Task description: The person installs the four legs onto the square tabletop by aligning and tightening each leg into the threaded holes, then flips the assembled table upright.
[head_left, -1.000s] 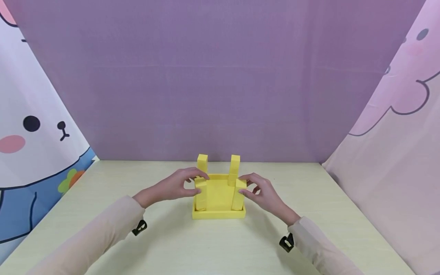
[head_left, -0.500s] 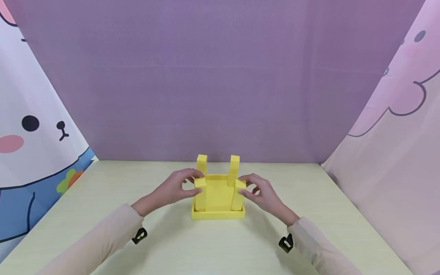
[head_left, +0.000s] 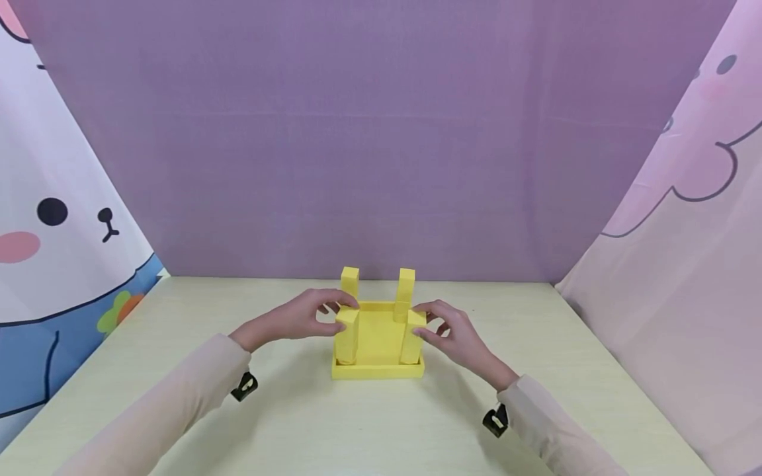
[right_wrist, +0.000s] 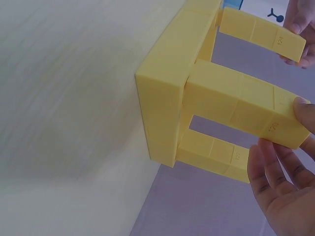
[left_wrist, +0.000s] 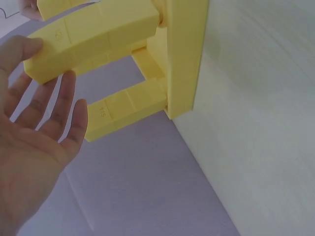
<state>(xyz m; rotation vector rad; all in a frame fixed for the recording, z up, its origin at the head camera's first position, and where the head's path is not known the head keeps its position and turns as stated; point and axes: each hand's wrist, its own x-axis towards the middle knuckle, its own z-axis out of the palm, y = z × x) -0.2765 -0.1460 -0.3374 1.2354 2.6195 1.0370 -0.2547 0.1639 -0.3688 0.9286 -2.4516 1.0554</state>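
A shallow yellow tray-shaped base with a raised rim lies on the table, an upright yellow block post at each corner. My left hand pinches the top of the front left post between thumb and fingers. On the other side, my right hand grips the top of the front right post the same way. Both held posts stand inside the rim. Behind them rise the back left post and the back right post, which no hand touches. Small raised numbers mark the posts in the wrist views.
The pale wood-grain table spreads around the base. A purple cloth hangs along its back edge. Printed cartoon curtains flank it on the left and right. A black strap buckle hangs beneath each sleeve cuff.
My left wrist has lifted slightly, and its index finger has shifted a little over the front left post. The right hand and the base stay almost still.
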